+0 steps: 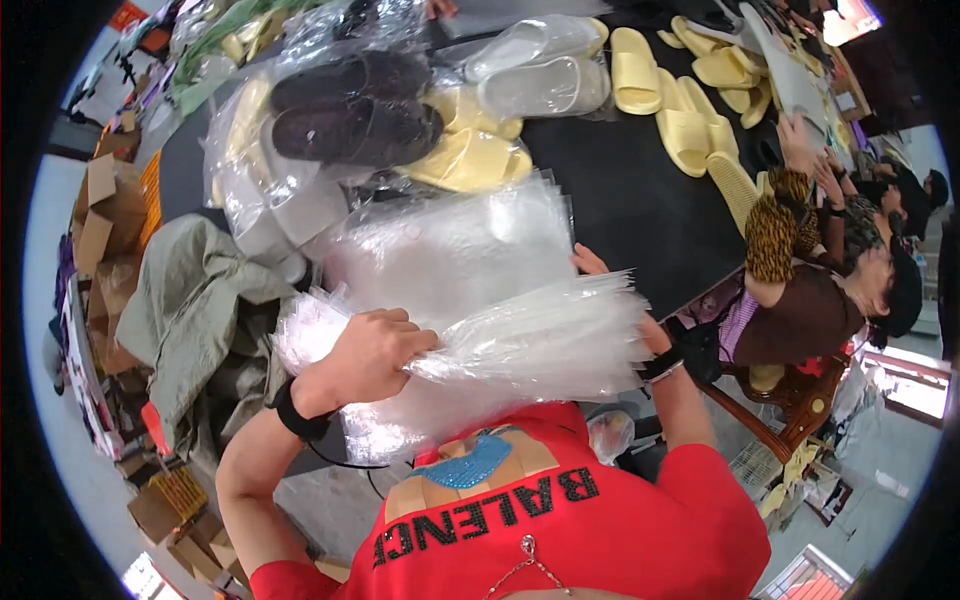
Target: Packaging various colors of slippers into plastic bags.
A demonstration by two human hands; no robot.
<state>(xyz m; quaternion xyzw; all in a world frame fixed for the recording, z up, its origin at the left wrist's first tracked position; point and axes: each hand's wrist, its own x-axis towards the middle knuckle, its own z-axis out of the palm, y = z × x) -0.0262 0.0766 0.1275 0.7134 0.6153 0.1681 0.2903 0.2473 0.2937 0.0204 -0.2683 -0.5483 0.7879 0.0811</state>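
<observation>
A thick stack of clear plastic bags lies on the near side of the black table, and a bunched part of it bends up toward me. My left hand is closed around the gathered near edge of this bunch. At the right end, my right hand reaches behind the bags. Only some of its fingers and the wrist show; the bags hide the palm and thumb, so its grip is unclear. Just beyond the stack are bagged dark brown slippers and a bagged yellow slipper.
Bagged white slippers and loose yellow slippers lie along the far part of the black table. To the right sits a co-worker with arms over the table. A grey-green cloth and cardboard boxes are at left.
</observation>
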